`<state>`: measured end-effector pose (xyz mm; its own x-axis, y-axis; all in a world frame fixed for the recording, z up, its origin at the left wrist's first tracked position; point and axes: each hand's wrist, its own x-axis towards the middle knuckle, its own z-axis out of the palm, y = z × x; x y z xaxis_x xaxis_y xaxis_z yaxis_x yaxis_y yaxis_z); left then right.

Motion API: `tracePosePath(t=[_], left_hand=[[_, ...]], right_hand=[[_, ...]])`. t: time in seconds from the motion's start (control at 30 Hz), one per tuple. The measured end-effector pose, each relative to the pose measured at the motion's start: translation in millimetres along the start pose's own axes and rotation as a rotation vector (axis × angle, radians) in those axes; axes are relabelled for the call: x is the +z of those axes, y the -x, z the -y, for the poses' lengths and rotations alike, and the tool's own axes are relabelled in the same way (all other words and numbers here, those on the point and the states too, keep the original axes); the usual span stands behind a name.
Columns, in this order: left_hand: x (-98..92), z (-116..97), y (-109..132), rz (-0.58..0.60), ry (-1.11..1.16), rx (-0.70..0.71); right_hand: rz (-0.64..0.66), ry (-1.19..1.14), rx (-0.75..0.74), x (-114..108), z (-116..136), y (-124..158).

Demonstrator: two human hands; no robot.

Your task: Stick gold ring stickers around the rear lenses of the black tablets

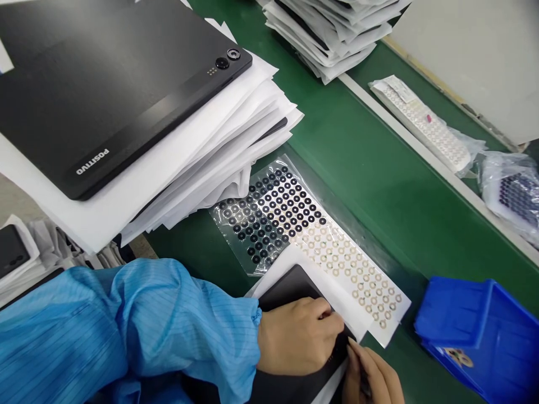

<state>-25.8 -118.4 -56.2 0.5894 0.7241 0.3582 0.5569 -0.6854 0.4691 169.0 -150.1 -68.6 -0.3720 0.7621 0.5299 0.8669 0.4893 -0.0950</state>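
Observation:
A black tablet [290, 289] lies partly on a white paper sleeve at the lower middle, much of it covered by my arm and hands. My left hand [298, 336], in a blue sleeve, rests over the tablet near its edge with curled fingers; the fingertips are hidden. Close beside it, my right hand [373, 376] grips the tablet's edge, thumb and fingers bent around it. Just beyond lie a clear film of black ring stickers [256, 230] and a white sheet of beige ring stickers [357, 264], partly overlapping.
A stack of tablets in white sleeves stands at upper left, topped by a black tablet [126, 78]. Another sleeved stack [332, 39] is at the back. A blue bin [455, 314] sits at right. Bagged sticker sheets [425, 123] lie beyond a white strip [400, 129].

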Motion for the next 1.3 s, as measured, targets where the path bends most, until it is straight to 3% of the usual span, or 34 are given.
tracePosePath(t=[0.47,0.8,1.03,1.3], left_hand=[[-4.0,2.1,-0.5,0.018,-0.006,0.040],[-3.9,2.7,-1.5,0.023,-0.020,0.066],[-3.6,1.2,-1.1,0.017,-0.010,0.023],[-3.0,1.4,-1.1,0.025,-0.012,0.032]], right_hand=[[0.069,-0.104,0.107,-0.6,-8.1,19.9],[-0.014,0.021,-0.047,2.0,-3.7,4.2],[0.007,-0.035,0.047,0.7,-4.4,10.3],[0.020,-0.062,0.033,1.7,-4.8,13.3]])
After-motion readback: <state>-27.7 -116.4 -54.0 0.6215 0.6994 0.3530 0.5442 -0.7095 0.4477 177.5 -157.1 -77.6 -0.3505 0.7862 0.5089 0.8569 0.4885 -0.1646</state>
